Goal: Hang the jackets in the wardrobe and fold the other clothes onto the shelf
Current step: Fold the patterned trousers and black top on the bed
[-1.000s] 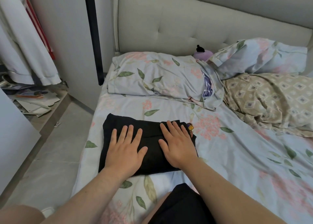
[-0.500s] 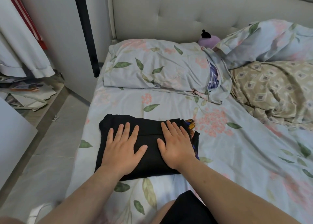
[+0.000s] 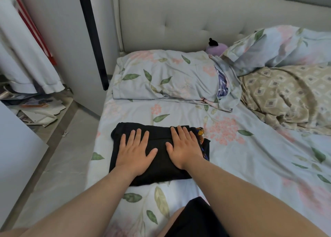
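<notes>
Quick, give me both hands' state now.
Left hand: open, flat on the folded black garment.
Right hand: open, flat on the same garment.

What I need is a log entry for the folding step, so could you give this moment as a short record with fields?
garment: folded black garment, flat on the floral bed sheet
left hand: open, palm pressing the garment's left half
right hand: open, palm pressing its right half
pillow: beyond the garment, apart from it
stage: folded, not yet on a shelf
</notes>
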Demonstrator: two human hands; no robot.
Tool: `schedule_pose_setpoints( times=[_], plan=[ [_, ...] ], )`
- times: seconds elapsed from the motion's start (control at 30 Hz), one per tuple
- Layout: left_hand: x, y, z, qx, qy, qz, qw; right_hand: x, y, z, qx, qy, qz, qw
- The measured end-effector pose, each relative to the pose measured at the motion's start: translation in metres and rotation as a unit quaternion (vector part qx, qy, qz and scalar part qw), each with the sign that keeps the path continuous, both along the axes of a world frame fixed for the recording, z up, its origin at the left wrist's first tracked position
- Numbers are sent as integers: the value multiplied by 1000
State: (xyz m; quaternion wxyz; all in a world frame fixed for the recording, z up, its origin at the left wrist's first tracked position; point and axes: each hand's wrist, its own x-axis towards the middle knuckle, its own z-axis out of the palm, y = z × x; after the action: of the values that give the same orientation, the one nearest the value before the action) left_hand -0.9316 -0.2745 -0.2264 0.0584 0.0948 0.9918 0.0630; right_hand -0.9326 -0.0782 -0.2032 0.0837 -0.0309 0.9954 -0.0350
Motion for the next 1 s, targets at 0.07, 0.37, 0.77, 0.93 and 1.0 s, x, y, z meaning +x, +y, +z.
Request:
schedule_pose_setpoints(
  times=[0.07, 0.37, 0.77, 0.93, 1.0],
  plan=[
    [7, -6, 2, 27, 20, 9, 999, 2, -2, 5, -12, -4, -9, 1000],
    [56, -36, 12, 259, -5, 289, 921, 43, 21, 28, -298, 40, -368, 880],
    [54, -117, 57, 576, -382, 342, 637, 88, 33, 40, -617, -220, -402, 640],
    [67, -129, 53, 623, -382, 350, 586, 82, 20, 39, -630, -247, -345, 651],
    [60, -133, 57, 636, -354, 340, 595, 71, 13, 40, -628, -232, -343, 659]
  ],
)
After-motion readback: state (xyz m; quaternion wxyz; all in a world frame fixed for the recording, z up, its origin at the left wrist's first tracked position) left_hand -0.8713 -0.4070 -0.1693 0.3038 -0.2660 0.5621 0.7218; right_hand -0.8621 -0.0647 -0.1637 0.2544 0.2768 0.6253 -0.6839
